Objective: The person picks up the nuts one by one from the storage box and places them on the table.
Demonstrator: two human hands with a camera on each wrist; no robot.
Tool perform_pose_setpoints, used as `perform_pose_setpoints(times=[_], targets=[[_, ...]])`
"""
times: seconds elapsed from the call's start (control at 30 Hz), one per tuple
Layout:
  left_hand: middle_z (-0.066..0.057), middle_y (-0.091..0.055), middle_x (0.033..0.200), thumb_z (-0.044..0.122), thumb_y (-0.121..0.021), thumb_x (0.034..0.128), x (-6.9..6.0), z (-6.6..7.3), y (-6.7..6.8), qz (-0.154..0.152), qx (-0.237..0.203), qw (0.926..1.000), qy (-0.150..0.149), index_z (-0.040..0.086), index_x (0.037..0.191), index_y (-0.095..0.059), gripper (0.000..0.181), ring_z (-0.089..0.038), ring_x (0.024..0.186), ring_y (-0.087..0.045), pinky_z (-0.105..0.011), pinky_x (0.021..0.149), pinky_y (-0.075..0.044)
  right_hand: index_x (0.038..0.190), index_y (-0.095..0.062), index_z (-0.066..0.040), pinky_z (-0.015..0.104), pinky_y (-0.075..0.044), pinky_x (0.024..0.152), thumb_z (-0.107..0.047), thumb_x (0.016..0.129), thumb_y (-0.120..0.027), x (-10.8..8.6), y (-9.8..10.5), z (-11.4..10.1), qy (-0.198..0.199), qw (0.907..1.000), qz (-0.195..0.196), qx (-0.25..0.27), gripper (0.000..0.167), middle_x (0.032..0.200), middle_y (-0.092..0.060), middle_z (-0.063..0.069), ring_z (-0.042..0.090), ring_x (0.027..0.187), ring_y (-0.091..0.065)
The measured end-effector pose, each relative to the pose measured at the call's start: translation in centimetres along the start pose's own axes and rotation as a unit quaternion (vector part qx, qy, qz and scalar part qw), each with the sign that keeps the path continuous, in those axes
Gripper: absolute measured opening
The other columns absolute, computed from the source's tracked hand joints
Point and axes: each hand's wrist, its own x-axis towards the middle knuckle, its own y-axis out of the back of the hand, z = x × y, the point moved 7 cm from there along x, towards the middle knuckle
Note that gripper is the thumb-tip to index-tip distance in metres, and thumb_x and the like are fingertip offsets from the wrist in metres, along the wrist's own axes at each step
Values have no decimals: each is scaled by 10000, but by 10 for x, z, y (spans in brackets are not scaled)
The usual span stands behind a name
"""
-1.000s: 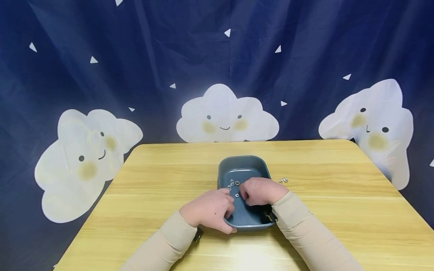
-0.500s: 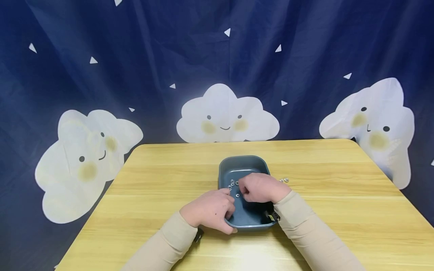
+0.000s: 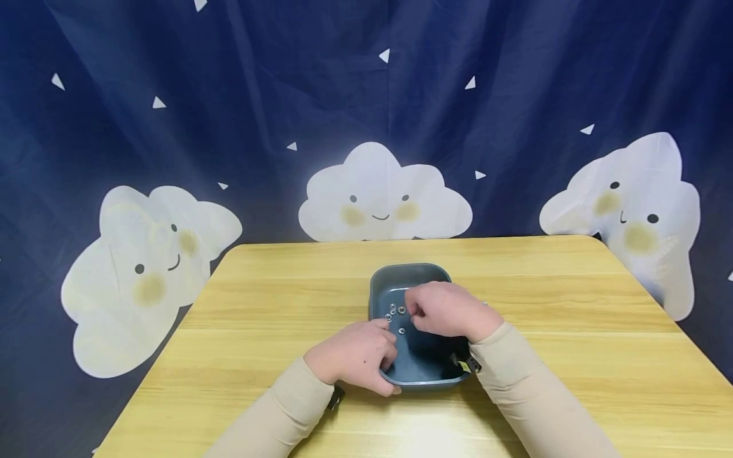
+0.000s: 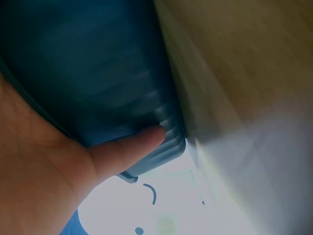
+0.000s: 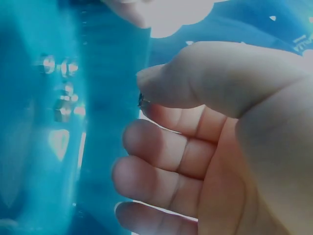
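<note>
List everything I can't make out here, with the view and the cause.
Right wrist: shape of the pinched metal piece, mostly covered by the right hand.
Right wrist: details of the loose nuts, blurred.
Head: part of the container's right side, behind the right hand.
Left wrist: part of the left hand, cut off by the left edge.

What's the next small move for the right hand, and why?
Probably carry the small piece over the right rim of the box and lower it to the table: the right hand pinches it above the box, the left hand grips the box's side, and a shiny part shows on the table just beyond the right hand.
</note>
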Motion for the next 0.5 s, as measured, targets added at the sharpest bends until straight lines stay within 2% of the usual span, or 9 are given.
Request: perform_pose_setpoints(times=[0.23,0.5], targets=[[200,-403,639,566,-768,734,0,1,1,23,28,10000,-31,279,539,-472,457,-53,738,-363,-179,662,-312,764,-540,-225,277,-404,578,-99,834,-678,-8,20,-2,46,9997,219,83,199,674,-476,-121,92,616,-464],[198,-398,628,568,-764,740,0,2,2,39,77,9999,-52,275,538,-465,465,-46,737,-363,-202,887,-385,771,-536,-232,290,-411,594,-121,845,-682,-16,36,6,-148,9994,290,115,198,664,-466,-118,85,614,-470]])
